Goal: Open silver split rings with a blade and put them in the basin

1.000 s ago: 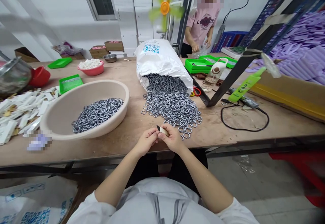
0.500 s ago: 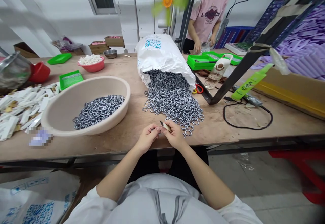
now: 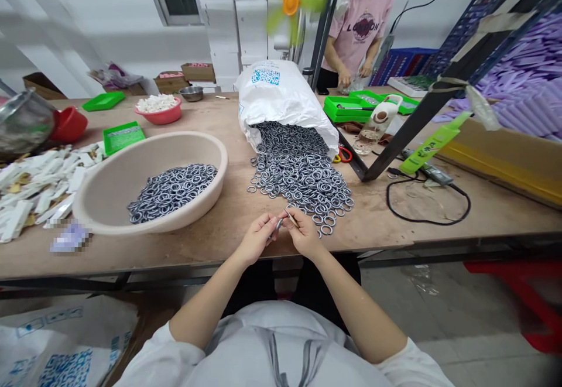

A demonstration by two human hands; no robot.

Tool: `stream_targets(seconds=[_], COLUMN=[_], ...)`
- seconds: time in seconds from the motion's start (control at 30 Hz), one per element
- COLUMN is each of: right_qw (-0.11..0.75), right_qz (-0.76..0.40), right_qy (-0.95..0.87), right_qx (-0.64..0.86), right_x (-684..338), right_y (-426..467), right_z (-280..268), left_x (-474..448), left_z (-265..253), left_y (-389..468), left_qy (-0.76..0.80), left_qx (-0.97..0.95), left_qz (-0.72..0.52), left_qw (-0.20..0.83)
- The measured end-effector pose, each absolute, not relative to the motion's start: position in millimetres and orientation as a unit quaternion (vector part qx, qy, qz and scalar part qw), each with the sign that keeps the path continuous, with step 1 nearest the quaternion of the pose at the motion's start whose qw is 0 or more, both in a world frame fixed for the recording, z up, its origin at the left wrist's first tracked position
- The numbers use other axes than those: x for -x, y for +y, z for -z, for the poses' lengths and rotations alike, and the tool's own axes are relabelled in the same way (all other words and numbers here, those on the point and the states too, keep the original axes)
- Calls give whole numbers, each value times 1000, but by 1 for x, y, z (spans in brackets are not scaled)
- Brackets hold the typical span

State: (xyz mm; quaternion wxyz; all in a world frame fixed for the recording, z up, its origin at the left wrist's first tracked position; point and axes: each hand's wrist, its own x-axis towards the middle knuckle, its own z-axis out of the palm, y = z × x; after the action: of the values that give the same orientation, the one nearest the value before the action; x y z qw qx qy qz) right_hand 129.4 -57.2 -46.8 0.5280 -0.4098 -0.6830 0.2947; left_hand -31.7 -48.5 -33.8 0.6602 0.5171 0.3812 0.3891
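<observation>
My left hand (image 3: 259,238) pinches a grey ring (image 3: 279,223) at the front of the table. Close beside it, my right hand (image 3: 302,233) is closed on a small knife (image 3: 291,218) with a pale handle and a dark tip, seen nearly edge-on. Just beyond both hands lies a heap of grey rings (image 3: 302,176), spilling from the mouth of a white sack (image 3: 285,94). To the left stands a large beige basin (image 3: 193,219) with many similar rings inside. My fingers partly hide the held ring and knife.
White strips (image 3: 21,218) cover the table's left side, near green trays (image 3: 123,146) and a red bowl (image 3: 163,115). On the right are a dark metal frame (image 3: 404,115), a cable (image 3: 466,208) and a green tube (image 3: 434,144). A person (image 3: 357,33) works behind.
My hands have parted slightly, and the grey ring now shows in my left fingers. The knife has turned in my right hand, showing a thinner edge.
</observation>
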Motion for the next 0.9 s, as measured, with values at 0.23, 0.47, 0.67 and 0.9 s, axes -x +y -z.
stream_targets(seconds=[0.23,0.47,0.67,0.9], right_qw=[542,531,512,503], right_qz=[-261,-275,-295,-314], right_qy=[-700,-696,-703,-687], right_qx=[385,398,395,421], right_x=[-129,-129,-129,-128], right_y=[-57,-59,-59,-59], right_z=[44,43,41,41], left_x=[33,32,32,32], left_z=[33,33,31,30], left_y=[-47,-49,-49,-51], left_qy=[355,386,381,371], left_qx=[-558,-522,-547,-559], left_qz=[-340,-369,-366,-369], left_qw=[668,665,649,643])
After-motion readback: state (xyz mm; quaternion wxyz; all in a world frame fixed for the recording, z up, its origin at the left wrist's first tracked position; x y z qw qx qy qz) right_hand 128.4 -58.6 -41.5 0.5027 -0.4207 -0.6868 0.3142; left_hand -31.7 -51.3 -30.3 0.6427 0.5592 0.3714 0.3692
